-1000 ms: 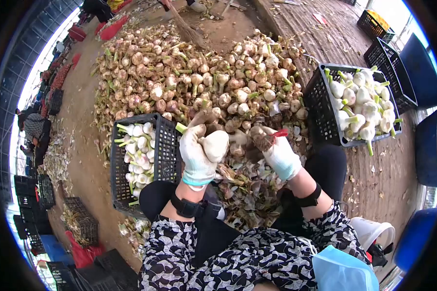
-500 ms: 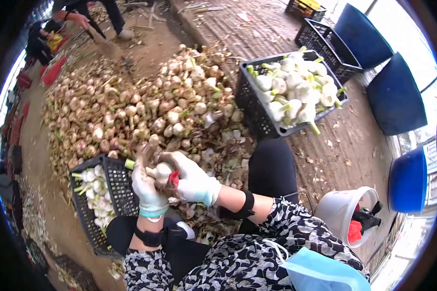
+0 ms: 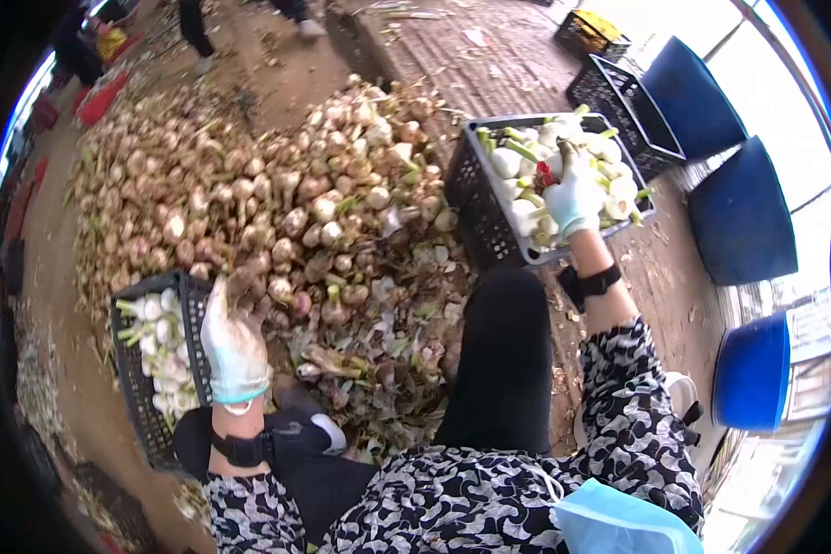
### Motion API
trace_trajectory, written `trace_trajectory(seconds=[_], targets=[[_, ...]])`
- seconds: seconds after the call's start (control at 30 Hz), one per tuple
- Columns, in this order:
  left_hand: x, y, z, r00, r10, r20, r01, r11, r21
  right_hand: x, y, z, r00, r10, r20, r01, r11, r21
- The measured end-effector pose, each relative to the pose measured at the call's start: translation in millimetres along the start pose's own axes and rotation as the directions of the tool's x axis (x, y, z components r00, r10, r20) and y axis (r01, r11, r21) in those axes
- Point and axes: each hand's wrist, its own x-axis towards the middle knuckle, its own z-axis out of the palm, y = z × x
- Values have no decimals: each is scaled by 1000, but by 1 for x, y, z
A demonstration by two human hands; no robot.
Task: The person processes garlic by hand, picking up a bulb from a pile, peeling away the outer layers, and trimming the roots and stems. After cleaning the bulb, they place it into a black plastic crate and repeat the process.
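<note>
Honestly, the garlic bulbs [image 3: 506, 163] heap past that black crate [image 3: 471, 203], so a careless nudge could roll one out. The right hand [image 3: 574, 189] is over them, can't tell how closed or gripping; left hand [image 3: 234, 337] loosely open, seemingly empty.

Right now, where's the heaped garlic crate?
The crate sits upper right in the head view, beyond the right knee, between the garlic pile and another black crate; the right hand is over its bulbs.

bright light [image 3: 806, 129] glares beyond the littered brown floor [image 3: 654, 286]
</note>
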Motion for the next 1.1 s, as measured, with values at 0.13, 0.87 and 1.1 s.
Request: trace_trajectory(seconds=[0.13,0.87,1.1], targets=[[-4,14,-6,999,35,11,-34,998,-44,17,3,35,946,23,322,140,868,-476],[17,-3,-13,991,-55,-120,79,976,204,-60,-227,143,596,-411,690,-680,200,706],[-4,-25,13,792,-321,519,401,915,-46,-98,-183,7,702,-708,78,107,214,971]])
